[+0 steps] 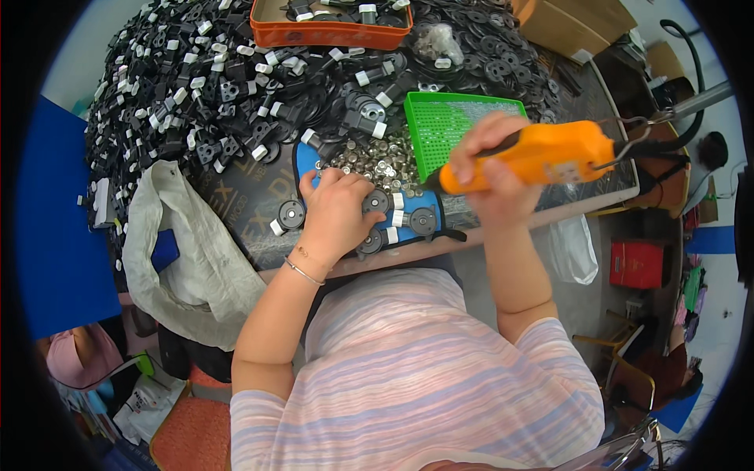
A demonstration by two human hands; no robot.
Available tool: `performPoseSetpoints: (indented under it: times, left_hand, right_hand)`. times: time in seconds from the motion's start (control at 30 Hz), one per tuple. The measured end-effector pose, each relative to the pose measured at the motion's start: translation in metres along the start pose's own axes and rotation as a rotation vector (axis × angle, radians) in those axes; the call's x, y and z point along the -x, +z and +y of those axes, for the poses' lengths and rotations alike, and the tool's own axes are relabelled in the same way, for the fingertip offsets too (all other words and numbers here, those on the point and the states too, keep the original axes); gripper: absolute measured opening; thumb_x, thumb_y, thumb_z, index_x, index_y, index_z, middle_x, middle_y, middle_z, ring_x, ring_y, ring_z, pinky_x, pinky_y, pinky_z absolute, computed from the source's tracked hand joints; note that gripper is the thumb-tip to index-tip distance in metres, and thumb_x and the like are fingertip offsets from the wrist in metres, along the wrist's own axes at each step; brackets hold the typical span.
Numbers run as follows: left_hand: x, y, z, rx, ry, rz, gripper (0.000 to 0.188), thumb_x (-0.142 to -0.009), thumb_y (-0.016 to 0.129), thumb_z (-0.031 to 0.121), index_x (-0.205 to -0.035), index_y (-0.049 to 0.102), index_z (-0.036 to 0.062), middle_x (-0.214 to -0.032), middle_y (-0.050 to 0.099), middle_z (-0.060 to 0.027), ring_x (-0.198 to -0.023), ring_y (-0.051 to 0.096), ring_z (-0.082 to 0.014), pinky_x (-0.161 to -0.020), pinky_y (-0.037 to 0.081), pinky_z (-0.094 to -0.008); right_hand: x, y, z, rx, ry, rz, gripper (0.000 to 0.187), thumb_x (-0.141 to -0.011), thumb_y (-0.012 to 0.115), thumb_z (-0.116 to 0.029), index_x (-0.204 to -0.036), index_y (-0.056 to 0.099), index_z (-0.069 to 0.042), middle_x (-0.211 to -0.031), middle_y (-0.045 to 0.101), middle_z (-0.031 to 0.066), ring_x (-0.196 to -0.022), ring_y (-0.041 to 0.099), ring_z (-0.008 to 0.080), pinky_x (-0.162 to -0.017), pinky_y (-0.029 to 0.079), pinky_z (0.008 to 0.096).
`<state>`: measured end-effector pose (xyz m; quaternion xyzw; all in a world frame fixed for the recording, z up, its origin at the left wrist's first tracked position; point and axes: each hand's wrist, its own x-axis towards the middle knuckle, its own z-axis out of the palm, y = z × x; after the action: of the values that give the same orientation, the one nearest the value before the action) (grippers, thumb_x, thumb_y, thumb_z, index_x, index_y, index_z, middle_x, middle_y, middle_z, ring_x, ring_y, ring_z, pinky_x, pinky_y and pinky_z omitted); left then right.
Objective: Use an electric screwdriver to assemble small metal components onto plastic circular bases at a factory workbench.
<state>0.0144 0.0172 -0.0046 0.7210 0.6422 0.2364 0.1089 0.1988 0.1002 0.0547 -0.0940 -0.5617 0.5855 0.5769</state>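
Observation:
My right hand (496,161) is wrapped round an orange electric screwdriver (561,153), its dark tip pointing left above the edge of a green perforated tray (440,129). My left hand (338,208) is low over a blue mat (305,160), fingers curled, with thumb and index finger at a black wheel with a white tab (376,202). Similar black wheels lie close by: one (422,220) to the right, one (371,241) below and one (291,213) left of the hand. Beyond my fingertips is a heap of small shiny metal pieces (385,161).
A large pile of black-and-white plastic parts (228,94) covers the far left of the table. An orange tray (330,34) stands behind, near black discs (503,67) and a cardboard box (577,27). Grey cloth (177,267) hangs over the near left edge. The screwdriver's black cable (660,145) runs right.

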Motion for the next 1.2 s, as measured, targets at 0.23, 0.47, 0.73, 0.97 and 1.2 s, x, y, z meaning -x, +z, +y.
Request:
performPoseSetpoints:
  times: [0.23, 0.47, 0.73, 0.97, 1.2]
  left_hand:
    - [0.0, 0.0, -0.001, -0.012, -0.02, -0.026, 0.032, -0.06, 0.079, 0.026, -0.085, 0.067, 0.0109, -0.089, 0.062, 0.0009, -0.096, 0.052, -0.021, -0.093, 0.027, -0.0511]
    - [0.001, -0.001, -0.002, -0.006, -0.01, -0.027, 0.03, -0.06, 0.079, 0.026, -0.082, 0.065, 0.0109, -0.086, 0.061, 0.0007, -0.093, 0.052, -0.021, -0.094, 0.027, -0.0504]
    - [0.0, -0.001, -0.001, 0.002, -0.007, -0.016, 0.029, -0.06, 0.079, 0.025, -0.081, 0.065, 0.0108, -0.083, 0.061, 0.0001, -0.091, 0.052, -0.0213, -0.094, 0.027, -0.0498]
    - [0.004, 0.0, 0.002, 0.092, -0.021, 0.084, 0.029, -0.061, 0.078, 0.024, -0.085, 0.067, 0.0121, -0.101, 0.061, 0.0013, -0.103, 0.05, -0.0207, -0.097, 0.024, -0.0493]
    - [0.006, 0.007, 0.001, 0.251, 0.003, 0.15, 0.017, -0.066, 0.076, 0.017, -0.078, 0.065, 0.0114, -0.101, 0.063, 0.0024, -0.105, 0.051, -0.0202, -0.099, 0.02, -0.0441]
  right_hand:
    - [0.006, 0.036, 0.022, -0.004, 0.109, -0.061, 0.021, -0.07, 0.065, 0.004, -0.089, 0.056, -0.001, -0.085, 0.055, 0.0096, -0.078, 0.054, 0.0165, -0.069, 0.045, 0.0281]
    - [0.009, 0.037, 0.031, -0.025, 0.151, -0.047, 0.021, -0.07, 0.064, 0.004, -0.088, 0.055, -0.001, -0.085, 0.055, 0.0096, -0.077, 0.054, 0.0159, -0.068, 0.045, 0.0271]
    - [0.013, 0.025, 0.035, -0.086, 0.141, -0.047, 0.024, -0.07, 0.061, 0.007, -0.091, 0.053, 0.0, -0.087, 0.053, 0.0119, -0.07, 0.054, 0.0146, -0.059, 0.048, 0.0239]
    - [0.01, 0.027, 0.024, -0.116, 0.085, -0.09, 0.023, -0.077, 0.061, -0.006, -0.096, 0.05, -0.003, -0.09, 0.05, 0.0112, -0.062, 0.053, 0.0169, -0.058, 0.045, 0.0287]
    - [0.005, 0.028, 0.014, -0.278, -0.006, -0.051, 0.021, -0.077, 0.057, -0.006, -0.096, 0.048, -0.003, -0.09, 0.049, 0.012, -0.062, 0.054, 0.0175, -0.06, 0.046, 0.0291]
